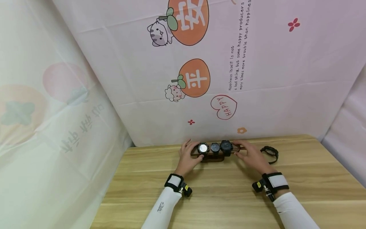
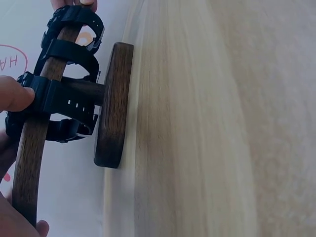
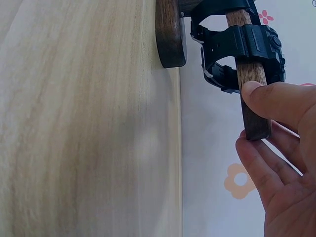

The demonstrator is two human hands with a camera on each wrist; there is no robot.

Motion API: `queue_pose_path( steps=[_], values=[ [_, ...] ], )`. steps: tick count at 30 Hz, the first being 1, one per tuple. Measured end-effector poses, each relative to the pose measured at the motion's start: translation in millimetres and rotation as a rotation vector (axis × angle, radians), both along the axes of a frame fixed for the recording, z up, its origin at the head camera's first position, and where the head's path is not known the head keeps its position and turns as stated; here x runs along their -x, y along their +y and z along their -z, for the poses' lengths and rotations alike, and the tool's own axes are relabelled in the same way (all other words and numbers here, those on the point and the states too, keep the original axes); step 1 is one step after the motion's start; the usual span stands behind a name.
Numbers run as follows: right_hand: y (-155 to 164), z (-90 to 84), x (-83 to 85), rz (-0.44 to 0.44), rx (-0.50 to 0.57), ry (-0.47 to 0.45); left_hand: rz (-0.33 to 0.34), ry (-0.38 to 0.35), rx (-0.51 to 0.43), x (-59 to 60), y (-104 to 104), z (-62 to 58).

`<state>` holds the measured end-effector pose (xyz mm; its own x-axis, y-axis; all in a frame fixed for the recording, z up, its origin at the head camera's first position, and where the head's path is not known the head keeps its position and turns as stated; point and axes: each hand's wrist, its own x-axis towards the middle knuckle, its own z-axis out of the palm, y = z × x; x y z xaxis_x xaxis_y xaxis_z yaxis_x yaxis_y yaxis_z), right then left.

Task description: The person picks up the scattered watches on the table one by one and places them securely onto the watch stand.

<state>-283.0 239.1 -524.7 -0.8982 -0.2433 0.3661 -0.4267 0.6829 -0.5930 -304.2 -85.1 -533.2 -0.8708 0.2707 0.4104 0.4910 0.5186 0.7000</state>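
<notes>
A dark wooden watch stand [image 1: 213,158] stands at the table's back edge, with three black wristwatches strapped round its bar. The left watch [image 1: 203,148] has a bright, glaring dial; the middle watch [image 1: 215,148] is smaller, and the right watch [image 1: 227,147] has a dark face. My left hand [image 1: 189,158] grips the bar's left end, its thumb on the left watch's strap [image 2: 64,101]; its fingers are partly out of the left wrist view. At the other end, my right hand [image 1: 251,156] holds the bar [image 3: 253,103] between thumb and fingers.
Another black watch [image 1: 270,154] lies on the wooden table [image 1: 223,197] to the right of my right hand. A printed white cloth [image 1: 148,95] hangs right behind the table's back edge, and more cloth hangs along the left and right sides.
</notes>
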Motion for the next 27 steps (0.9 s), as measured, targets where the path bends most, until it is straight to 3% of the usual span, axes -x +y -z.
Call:
queue_pose_path(
  steps=[11, 27],
  values=[
    [0.1, -0.4, 0.1, 0.002, -0.004, 0.002, -0.021, 0.045, 0.065, 2.1, 4.2, 0.3],
    [0.6, 0.0, -0.7, 0.009, -0.009, -0.02, -0.007, 0.022, 0.071, -2.1, 5.2, -4.6]
  ],
)
